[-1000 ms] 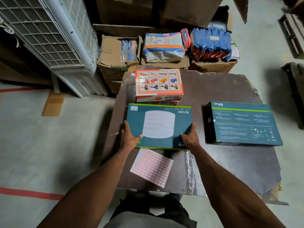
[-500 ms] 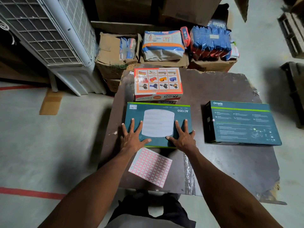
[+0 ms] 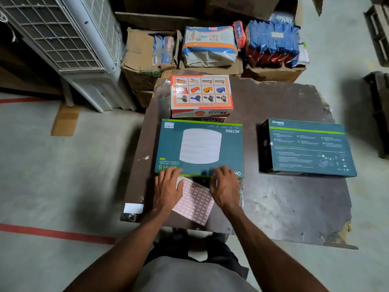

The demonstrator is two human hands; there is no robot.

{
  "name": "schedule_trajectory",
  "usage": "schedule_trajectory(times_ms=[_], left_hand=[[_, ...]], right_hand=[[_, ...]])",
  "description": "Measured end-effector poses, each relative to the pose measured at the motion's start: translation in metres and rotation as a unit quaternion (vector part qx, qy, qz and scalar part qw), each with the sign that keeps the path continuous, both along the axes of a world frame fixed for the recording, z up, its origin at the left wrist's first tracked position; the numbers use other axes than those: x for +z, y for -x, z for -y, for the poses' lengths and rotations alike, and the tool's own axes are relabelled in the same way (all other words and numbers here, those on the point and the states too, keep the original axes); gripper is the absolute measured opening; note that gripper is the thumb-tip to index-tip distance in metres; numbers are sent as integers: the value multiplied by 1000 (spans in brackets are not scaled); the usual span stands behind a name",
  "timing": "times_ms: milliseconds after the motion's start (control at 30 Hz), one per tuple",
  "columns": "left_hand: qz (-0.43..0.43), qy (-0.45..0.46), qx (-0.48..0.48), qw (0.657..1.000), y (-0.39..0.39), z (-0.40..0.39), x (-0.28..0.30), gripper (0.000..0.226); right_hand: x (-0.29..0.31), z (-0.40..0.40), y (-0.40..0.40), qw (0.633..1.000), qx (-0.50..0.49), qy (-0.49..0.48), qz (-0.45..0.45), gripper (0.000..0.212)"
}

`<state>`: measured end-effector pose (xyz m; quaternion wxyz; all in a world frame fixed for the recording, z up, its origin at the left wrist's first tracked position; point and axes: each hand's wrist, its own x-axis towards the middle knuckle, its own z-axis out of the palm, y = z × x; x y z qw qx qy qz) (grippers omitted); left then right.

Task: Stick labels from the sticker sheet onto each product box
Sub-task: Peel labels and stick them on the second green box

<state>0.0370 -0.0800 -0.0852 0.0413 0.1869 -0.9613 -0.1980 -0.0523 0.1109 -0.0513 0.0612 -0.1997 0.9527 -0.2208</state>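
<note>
A person leans over a dark, worn surface [image 3: 284,203] in a storeroom, both hands over a sticker sheet [image 3: 194,202] of small red-bordered labels lying near the front edge. The left hand [image 3: 167,187] lies flat and relaxed over the sheet's left corner, fingers stretched toward the teal box [image 3: 200,148] just beyond; the right hand [image 3: 224,186] rests with loosely bent fingers at the sheet's right side, its fingertips at the box's near edge. Neither hand visibly grips anything, though motion blur softens the fingers.

The teal box lies flat, its near edge just beside the sheet's far corner. A second teal box [image 3: 307,148] lies well apart to the right, with bare surface between the two and a broad bare stretch in front of it, running to the chipped right corner. Behind the first box, an orange-and-white box [image 3: 201,94] sits on another like it at the far edge. A small white slip [image 3: 133,208] lies at the front-left corner.

Beyond the far edge stand cardboard cartons [image 3: 145,60] and packaged goods. A white air cooler [image 3: 69,45] stands to the left on the concrete floor [image 3: 52,175], which is marked with red tape lines.
</note>
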Motion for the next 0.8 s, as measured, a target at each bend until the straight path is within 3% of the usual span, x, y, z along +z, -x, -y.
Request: schedule_trajectory(times_ms=[133,200,267,433,600,800], left_hand=[[62,-138,131,980,-37,-15,-16,33],[131,-158,214,955,-49,-17,-22,45],[170,-159,231,945,-56,-18,-27,54],[164,-175,223,945,-54,-25,-33,52],[129,-204,248,938,-52,-27,-31,43],[178,-151,237,943,-64,-33,-31,61]], right_hand=[[-13,-13,-41,989,58,-46,130,39],[-18,-19,-53,968,79,-109,210,56],[-21,-24,-62,949,93,-159,256,66],[-23,-28,-70,921,131,-213,298,78],[-14,-29,-70,919,139,-218,299,77],[-17,-40,-76,918,128,-232,297,76]])
